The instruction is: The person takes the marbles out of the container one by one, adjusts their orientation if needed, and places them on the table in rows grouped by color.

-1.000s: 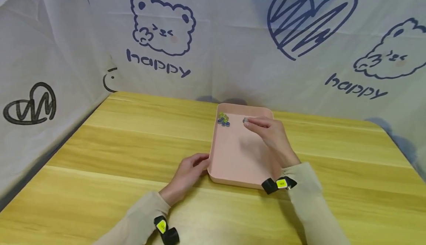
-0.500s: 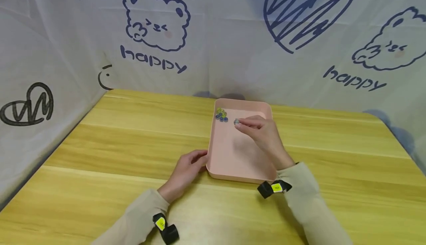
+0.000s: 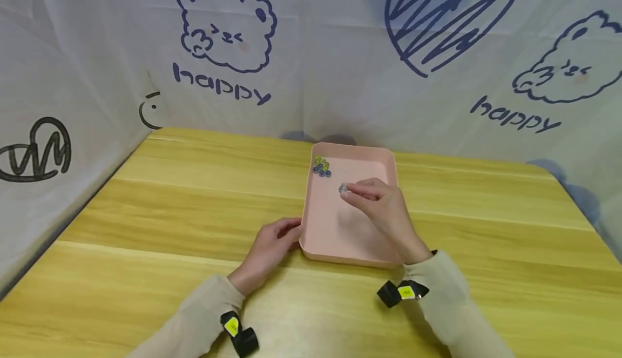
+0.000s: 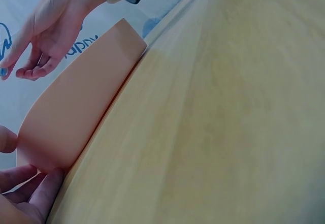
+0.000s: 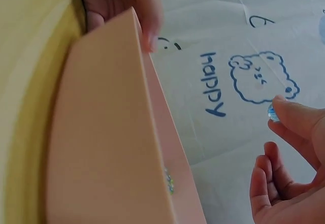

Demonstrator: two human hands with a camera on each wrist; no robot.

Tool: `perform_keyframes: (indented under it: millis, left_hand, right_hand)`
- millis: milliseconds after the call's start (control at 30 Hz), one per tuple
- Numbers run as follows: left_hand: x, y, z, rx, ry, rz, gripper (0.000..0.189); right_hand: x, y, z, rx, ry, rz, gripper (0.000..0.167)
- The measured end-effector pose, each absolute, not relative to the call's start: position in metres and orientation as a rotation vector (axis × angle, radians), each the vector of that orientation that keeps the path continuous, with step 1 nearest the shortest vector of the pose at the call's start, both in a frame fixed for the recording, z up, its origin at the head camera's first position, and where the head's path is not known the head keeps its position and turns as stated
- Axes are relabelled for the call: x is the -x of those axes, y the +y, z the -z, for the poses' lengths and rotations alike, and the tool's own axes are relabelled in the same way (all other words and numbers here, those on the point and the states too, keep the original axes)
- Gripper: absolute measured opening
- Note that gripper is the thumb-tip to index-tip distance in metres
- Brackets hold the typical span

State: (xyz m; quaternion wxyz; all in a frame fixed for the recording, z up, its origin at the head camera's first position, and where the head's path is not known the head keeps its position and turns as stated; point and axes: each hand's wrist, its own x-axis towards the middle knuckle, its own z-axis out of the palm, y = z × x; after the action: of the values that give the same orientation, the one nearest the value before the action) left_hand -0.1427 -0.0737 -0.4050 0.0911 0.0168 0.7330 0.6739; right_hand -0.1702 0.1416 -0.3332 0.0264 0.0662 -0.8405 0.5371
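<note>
My right hand (image 3: 384, 209) pinches a small clear, bluish glass marble (image 5: 272, 113) between thumb and fingertips. It holds the marble above a shallow pink tray (image 3: 330, 234), apart from the tray floor. In the right wrist view the other fingers of that hand curl loosely below the pinch. Several yellow and blue marbles (image 3: 322, 168) lie clustered in the tray's far left corner. At the tray's near left side, my left hand (image 3: 269, 247) touches the outer wall, its fingers (image 4: 48, 188) low against it. Part of the left hand lies outside the left wrist view.
The tray stands on a wood-grain table (image 3: 194, 196). White cloth (image 3: 340, 66) with drawn bears and hearts hangs behind and at the left. Black wrist cameras sit on both sleeves.
My right hand moves left with the marble, then slightly back towards me. My left hand stays against the tray. The whole head view shifts a little.
</note>
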Motion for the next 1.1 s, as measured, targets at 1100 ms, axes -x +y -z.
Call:
perform_keyframes:
  millis: [1100]
  left_hand:
    - [0.142, -0.075, 0.406, -0.076, 2.190, -2.002, 0.032]
  right_hand:
    - [0.122, 0.121, 0.358, -0.450, -2.591, -1.778, 0.022]
